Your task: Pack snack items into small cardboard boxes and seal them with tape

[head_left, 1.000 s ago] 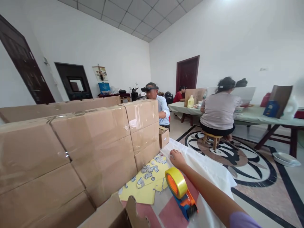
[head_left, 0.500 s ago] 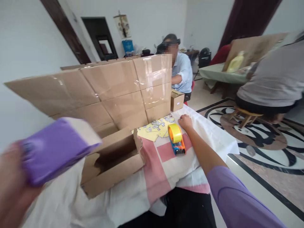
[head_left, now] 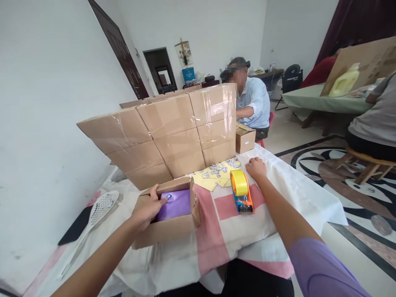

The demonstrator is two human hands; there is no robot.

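Note:
My left hand point(head_left: 147, 209) reaches into a small cardboard box point(head_left: 165, 232) with its top open. Its thumb and fingers are on the left end of a purple wrapped pack point(head_left: 176, 204), which lies inside the box; some fingertips are hidden behind the wall. My right hand point(head_left: 256, 168) rests on the cloth with loosely bent fingers and nothing in it. Just left of that hand stands a tape dispenser point(head_left: 244, 203), orange and blue, with a yellow roll of tape point(head_left: 239, 183). Yellow patterned paper point(head_left: 213, 175) lies behind the box and the dispenser.
A wall of taped cardboard boxes point(head_left: 176, 140) stands across the table's far side, with a smaller carton point(head_left: 245, 140) at its right end. A white fly swatter point(head_left: 103, 208) lies at left. Opposite sits a person in a light blue shirt point(head_left: 255, 97); others sit at right.
My left hand has brought the purple pack from the left, above the table, down into the open box. My view has turned left; my right hand stays on the cloth.

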